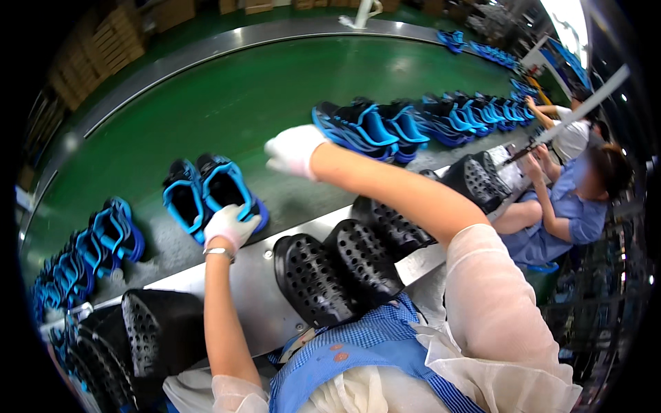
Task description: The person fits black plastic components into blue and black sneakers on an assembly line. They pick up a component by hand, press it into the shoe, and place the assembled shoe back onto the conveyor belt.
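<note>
My left hand [233, 226], in a white glove, is closed on the heel of a black sneaker with blue trim [237, 184]. That shoe stands on the green conveyor belt, right beside its matching sneaker [184, 196], toe pointing away from me. My right hand [296, 151], also gloved, reaches across over the belt between this pair and another pair of sneakers [361, 131] to the right. Its fingers look curled together, slightly blurred, with nothing visible in them. Beneath my right forearm sit black perforated clog-shaped pieces [365, 258] on the metal ledge [258, 282].
More sneakers stand in rows on the belt [206, 110], at the left [69, 265] and far right [475, 113]. Other black perforated pieces [141, 337] line the ledge's left end. A co-worker in blue [578, 206] sits at the right, another person beyond. Cartons [103, 55] stand behind the belt.
</note>
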A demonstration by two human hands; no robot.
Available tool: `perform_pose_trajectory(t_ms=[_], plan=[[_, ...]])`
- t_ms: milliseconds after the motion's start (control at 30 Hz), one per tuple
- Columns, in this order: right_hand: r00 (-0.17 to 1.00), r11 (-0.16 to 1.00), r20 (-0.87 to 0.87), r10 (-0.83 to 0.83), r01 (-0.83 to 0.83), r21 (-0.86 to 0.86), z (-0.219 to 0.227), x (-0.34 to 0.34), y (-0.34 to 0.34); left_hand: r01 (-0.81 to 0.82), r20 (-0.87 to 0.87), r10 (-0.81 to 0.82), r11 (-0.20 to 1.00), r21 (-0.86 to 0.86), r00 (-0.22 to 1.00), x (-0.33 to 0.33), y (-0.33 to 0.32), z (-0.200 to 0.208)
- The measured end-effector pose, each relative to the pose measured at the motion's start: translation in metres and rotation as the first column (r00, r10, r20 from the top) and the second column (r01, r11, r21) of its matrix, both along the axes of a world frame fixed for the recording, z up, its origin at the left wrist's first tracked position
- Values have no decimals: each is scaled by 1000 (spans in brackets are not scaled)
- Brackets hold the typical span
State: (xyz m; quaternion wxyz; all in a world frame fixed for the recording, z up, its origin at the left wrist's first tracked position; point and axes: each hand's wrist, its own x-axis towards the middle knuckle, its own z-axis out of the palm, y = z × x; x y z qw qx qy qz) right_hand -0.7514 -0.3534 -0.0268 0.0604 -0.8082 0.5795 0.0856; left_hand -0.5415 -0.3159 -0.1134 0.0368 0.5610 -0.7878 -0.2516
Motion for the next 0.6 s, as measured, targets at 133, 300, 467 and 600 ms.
perform_pose_trajectory(t_ms=[133, 300, 467, 600], plan=[[890, 915, -218, -401, 377, -146, 42, -117, 10, 64, -52, -68, 995, -80, 996, 12, -1, -15], [806, 806, -144, -575, 588, 73, -3, -225, 10, 0, 24, 3, 994, -108, 1000, 5, 1, -22], [755, 750, -17, -655, 653, 104, -63, -201, -7, -10, 36, 15, 992, -125, 999, -2, 6, -22], [838, 837, 54, -543, 534, 123, -73, -161, -22, 27, 46, -21, 991, -130, 999, 1, 2, -26]])
